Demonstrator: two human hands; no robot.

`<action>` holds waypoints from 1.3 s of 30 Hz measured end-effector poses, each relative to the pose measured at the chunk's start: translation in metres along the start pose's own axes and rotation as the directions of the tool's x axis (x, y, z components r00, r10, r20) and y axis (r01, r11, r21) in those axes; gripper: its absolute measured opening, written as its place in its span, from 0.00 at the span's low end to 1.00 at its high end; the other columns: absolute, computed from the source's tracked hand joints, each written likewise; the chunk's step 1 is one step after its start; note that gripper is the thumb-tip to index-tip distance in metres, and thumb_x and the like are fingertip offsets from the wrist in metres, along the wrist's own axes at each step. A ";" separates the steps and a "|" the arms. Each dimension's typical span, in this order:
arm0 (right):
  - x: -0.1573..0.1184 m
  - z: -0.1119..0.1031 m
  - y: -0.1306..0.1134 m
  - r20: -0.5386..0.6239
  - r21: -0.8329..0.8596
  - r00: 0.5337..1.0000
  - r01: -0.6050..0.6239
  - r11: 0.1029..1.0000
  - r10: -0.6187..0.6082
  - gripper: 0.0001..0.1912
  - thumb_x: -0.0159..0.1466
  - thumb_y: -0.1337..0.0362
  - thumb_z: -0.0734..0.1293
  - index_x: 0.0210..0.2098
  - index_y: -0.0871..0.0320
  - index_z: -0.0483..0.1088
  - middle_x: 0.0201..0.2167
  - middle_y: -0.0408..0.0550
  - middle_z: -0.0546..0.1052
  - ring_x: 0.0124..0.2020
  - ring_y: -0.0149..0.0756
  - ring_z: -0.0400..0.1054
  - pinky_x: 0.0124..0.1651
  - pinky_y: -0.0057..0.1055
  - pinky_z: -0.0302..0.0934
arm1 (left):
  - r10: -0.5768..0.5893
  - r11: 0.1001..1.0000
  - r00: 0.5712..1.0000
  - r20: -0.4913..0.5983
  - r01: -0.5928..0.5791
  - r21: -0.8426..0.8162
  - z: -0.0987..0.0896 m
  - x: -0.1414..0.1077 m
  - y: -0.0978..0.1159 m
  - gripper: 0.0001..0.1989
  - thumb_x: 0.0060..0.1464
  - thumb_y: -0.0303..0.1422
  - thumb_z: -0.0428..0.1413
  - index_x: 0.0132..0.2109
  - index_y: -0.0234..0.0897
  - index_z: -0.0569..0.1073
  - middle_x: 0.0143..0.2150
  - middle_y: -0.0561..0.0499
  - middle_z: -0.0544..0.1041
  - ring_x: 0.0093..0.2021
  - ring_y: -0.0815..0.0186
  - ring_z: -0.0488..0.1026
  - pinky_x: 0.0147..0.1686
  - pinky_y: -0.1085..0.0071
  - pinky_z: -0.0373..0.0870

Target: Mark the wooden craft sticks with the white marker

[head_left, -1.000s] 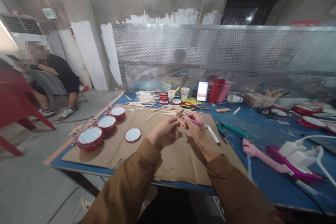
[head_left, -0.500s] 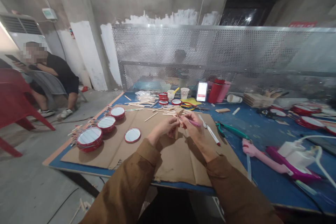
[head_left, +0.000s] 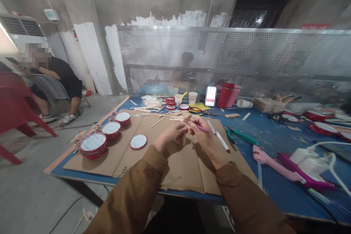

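Observation:
My left hand (head_left: 172, 135) pinches a small wooden piece (head_left: 184, 139) above the cardboard sheet (head_left: 181, 175). Close against it, my right hand (head_left: 202, 133) is closed round a purple pen-like tool (head_left: 202, 128) whose tip points at the wooden piece. Fingers hide most of the piece. Wooden sticks (head_left: 178, 118) lie just beyond both hands. A round red-rimmed disc (head_left: 138, 141) rests on the cardboard to the left, and stacks of similar discs (head_left: 93, 145) stand farther left. To the right of my right hand lies a white marker (head_left: 222, 142).
Green-handled pliers (head_left: 244, 136), a pink glue gun (head_left: 276, 162) and a purple power strip (head_left: 307, 175) lie right. Paper cups (head_left: 192, 97), a lit phone (head_left: 210, 95) and a red bottle (head_left: 225, 95) stand before the mesh screen (head_left: 164, 51). A person (head_left: 61, 75) sits at the left.

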State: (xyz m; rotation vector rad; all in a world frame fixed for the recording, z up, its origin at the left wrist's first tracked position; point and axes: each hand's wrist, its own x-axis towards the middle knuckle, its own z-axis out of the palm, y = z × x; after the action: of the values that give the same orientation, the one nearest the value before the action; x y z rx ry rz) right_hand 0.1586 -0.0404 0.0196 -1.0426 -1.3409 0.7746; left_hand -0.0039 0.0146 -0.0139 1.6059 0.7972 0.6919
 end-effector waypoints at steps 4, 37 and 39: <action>0.000 0.000 0.000 -0.009 -0.005 1.000 -0.001 1.000 0.001 0.26 0.60 0.37 0.78 0.31 0.51 0.71 0.23 0.41 0.75 0.25 0.36 0.69 0.32 0.34 0.65 | 0.025 1.000 1.000 0.008 -0.025 0.008 -0.001 0.001 -0.003 0.21 0.70 0.53 0.62 0.42 0.38 0.73 0.21 0.59 0.70 0.16 0.72 0.66 0.19 0.76 0.61; -0.001 0.000 -0.001 -0.034 -0.025 0.999 0.016 1.000 -0.017 0.26 0.60 0.36 0.76 0.29 0.50 0.70 0.24 0.42 0.74 0.26 0.36 0.66 0.32 0.34 0.64 | -0.008 1.000 1.000 -0.021 0.008 -0.018 0.003 -0.004 0.004 0.22 0.69 0.52 0.63 0.41 0.37 0.72 0.22 0.58 0.70 0.17 0.72 0.66 0.20 0.76 0.61; -0.001 0.000 0.000 -0.024 -0.014 0.999 0.024 1.000 -0.025 0.25 0.61 0.37 0.76 0.30 0.50 0.70 0.24 0.42 0.74 0.27 0.36 0.67 0.32 0.34 0.64 | -0.018 1.000 1.000 -0.022 0.018 -0.007 0.003 -0.004 0.005 0.21 0.69 0.52 0.63 0.41 0.37 0.72 0.22 0.58 0.70 0.16 0.72 0.65 0.20 0.76 0.60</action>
State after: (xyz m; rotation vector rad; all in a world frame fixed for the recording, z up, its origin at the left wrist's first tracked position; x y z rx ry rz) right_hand 0.1587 -0.0409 0.0192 -1.0413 -1.3378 0.7332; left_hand -0.0035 0.0091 -0.0094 1.5857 0.8234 0.6997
